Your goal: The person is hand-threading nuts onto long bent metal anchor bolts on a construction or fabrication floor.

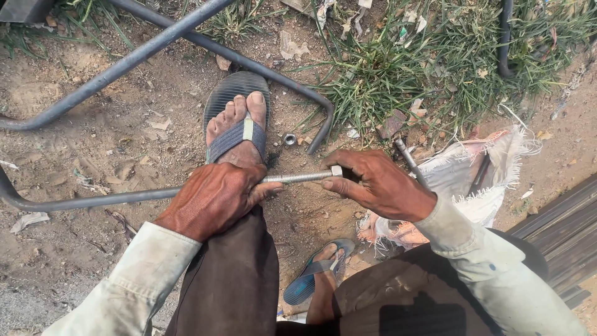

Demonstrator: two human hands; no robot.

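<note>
Left hand [214, 198]: wrapped tight round long threaded silver steel rod [298, 177], above the knee
Right hand [373, 183]: fingers pinched shut on rod's far end
Loose hex nut [289, 139]: on the dirt by grey sandal [236, 118]
Bent grey metal pipe [124, 62]: on the ground, behind
Risk: probably a slip, rod dropping on toes, nut lost in grass [435, 68]

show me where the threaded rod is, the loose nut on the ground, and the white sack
threaded rod [298, 177], head view, on its bare threads between the hands.
loose nut [289, 139], head view, on its top face.
white sack [457, 177], head view, on its upper cloth.
</note>
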